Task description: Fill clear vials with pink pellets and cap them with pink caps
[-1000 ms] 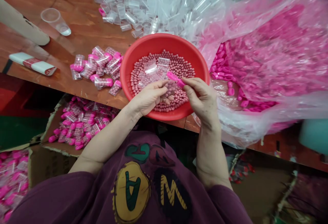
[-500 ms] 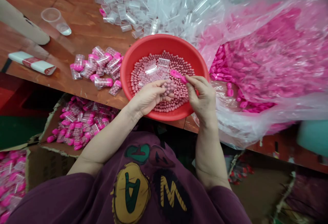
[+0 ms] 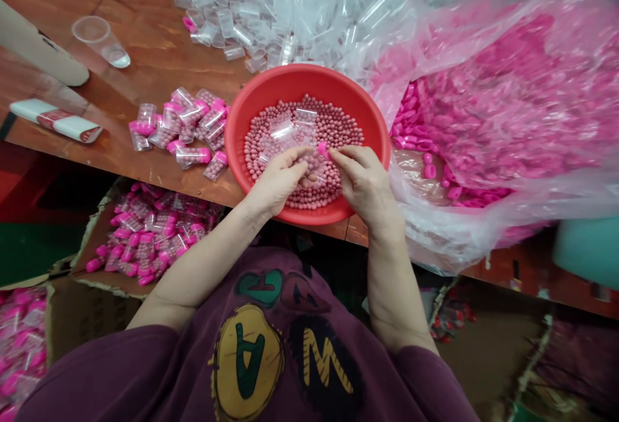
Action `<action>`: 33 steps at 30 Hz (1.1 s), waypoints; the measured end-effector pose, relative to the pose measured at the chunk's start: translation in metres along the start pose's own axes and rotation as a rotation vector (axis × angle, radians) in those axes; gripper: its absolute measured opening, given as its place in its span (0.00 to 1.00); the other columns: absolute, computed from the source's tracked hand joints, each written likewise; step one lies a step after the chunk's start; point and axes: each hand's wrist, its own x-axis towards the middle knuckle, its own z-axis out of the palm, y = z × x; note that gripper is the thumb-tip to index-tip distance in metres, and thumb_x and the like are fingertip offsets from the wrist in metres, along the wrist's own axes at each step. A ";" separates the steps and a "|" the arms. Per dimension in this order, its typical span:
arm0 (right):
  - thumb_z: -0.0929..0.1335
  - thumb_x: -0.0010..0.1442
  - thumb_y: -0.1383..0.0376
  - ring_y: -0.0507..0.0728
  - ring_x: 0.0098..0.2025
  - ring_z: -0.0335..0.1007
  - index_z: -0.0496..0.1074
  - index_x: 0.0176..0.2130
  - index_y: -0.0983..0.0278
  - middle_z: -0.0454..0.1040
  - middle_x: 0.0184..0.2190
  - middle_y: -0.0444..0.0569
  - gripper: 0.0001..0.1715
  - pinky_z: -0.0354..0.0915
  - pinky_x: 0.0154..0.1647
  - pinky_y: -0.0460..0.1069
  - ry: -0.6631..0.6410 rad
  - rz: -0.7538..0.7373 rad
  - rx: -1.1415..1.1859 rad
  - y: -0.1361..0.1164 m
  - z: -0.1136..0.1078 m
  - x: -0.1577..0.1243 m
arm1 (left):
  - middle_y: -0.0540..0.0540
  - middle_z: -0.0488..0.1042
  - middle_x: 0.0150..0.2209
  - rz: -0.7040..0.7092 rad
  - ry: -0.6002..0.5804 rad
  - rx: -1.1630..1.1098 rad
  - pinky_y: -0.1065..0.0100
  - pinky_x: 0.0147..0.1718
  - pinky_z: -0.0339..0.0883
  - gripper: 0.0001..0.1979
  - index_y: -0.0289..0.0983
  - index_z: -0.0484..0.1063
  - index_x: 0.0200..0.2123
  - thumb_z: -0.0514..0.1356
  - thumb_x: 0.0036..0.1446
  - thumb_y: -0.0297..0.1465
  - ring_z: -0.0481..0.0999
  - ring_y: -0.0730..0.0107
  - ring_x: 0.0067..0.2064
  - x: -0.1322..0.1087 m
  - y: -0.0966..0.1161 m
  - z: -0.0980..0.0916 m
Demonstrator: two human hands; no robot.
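Observation:
A red bowl (image 3: 251, 103) full of small pink balls (image 3: 338, 129) sits at the table's near edge, with a few clear empty cases lying on the balls. My left hand (image 3: 278, 180) is over the bowl, fingers closed around a clear plastic case (image 3: 312, 167) filled with balls. My right hand (image 3: 362, 180) pinches a pink cap (image 3: 322, 147) and holds it against the open end of that case. Both hands meet above the bowl's near half.
Filled, capped cases (image 3: 186, 129) lie left of the bowl. Empty clear cases (image 3: 271, 3) are heaped behind it. A plastic bag of pink caps (image 3: 483, 106) spreads on the right. A clear cup (image 3: 99, 38) stands far left. A cardboard box of finished cases (image 3: 149, 235) is below the table.
My right hand moved left and brought the pink cap from beside the case onto its open end; the left hand stayed over the bowl holding the case.

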 end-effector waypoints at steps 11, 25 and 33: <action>0.74 0.70 0.58 0.58 0.50 0.84 0.84 0.52 0.55 0.87 0.48 0.46 0.12 0.79 0.57 0.57 0.222 0.313 0.465 -0.032 0.011 0.015 | 0.45 0.80 0.34 -0.182 -0.137 -0.277 0.64 0.39 0.76 0.13 0.32 0.76 0.47 0.58 0.60 0.23 0.81 0.66 0.34 0.003 0.011 -0.008; 0.73 0.70 0.59 0.56 0.45 0.81 0.85 0.48 0.55 0.84 0.42 0.46 0.10 0.78 0.49 0.54 0.227 0.302 0.436 -0.042 0.016 0.021 | 0.51 0.78 0.34 0.004 -0.124 -0.219 0.74 0.32 0.65 0.10 0.34 0.76 0.45 0.68 0.61 0.23 0.77 0.79 0.31 -0.001 0.000 -0.005; 0.71 0.72 0.56 0.57 0.45 0.82 0.85 0.47 0.57 0.84 0.41 0.48 0.12 0.79 0.50 0.56 0.383 0.355 0.367 -0.058 0.031 0.019 | 0.53 0.76 0.33 0.047 -0.112 -0.185 0.74 0.32 0.65 0.11 0.35 0.77 0.45 0.71 0.61 0.25 0.75 0.80 0.31 -0.002 -0.001 -0.005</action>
